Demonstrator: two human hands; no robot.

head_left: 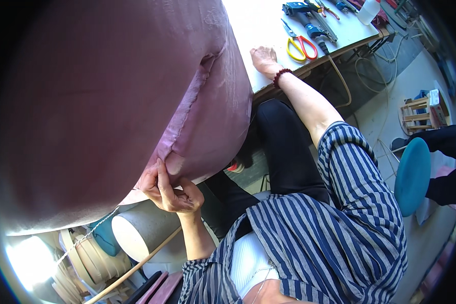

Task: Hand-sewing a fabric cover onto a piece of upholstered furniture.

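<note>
Left hand (168, 190) pinching lower seam edge of big mauve fabric drum (116, 101), fingers curled. Right hand (264, 60) flat, fingers spread, resting on white tabletop (261, 23).

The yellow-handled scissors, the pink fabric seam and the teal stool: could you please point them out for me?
Yellow-handled scissors (300, 44): head view, on the handle loops, lying on the white table.
Pink fabric seam (185, 114): head view, on the raised fold above the left hand.
Teal stool (412, 175): head view, on the round seat.

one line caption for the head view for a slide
Left hand pinches pink fabric seam; right hand rests on white table.
</note>
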